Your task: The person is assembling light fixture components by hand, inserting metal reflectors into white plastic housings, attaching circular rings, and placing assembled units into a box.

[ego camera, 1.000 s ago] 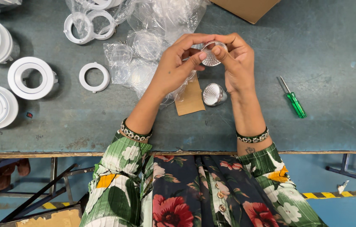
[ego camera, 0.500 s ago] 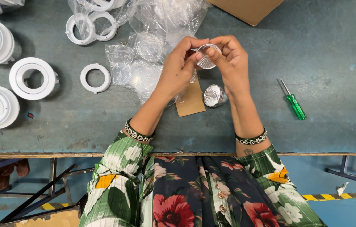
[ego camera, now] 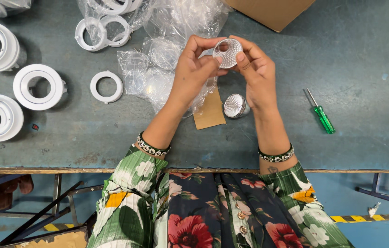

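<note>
Both hands hold one small silver faceted reflector cup above the grey-blue table. My left hand pinches its left rim with thumb and fingers. My right hand grips its right side, thumb against the rim. Its open mouth faces the camera. A second silver reflector cup lies on the table just below my hands, beside a brown card piece. Clear plastic bags lie crumpled under and to the left of my left hand.
White round lamp housings stand at the left, with a loose white ring and more rings in a bag at the top. A green-handled screwdriver lies at the right. A cardboard box sits at the top edge.
Both hands have kept the reflector cup and turned it slightly, so its open mouth shows more fully. Nothing on the table has moved.
</note>
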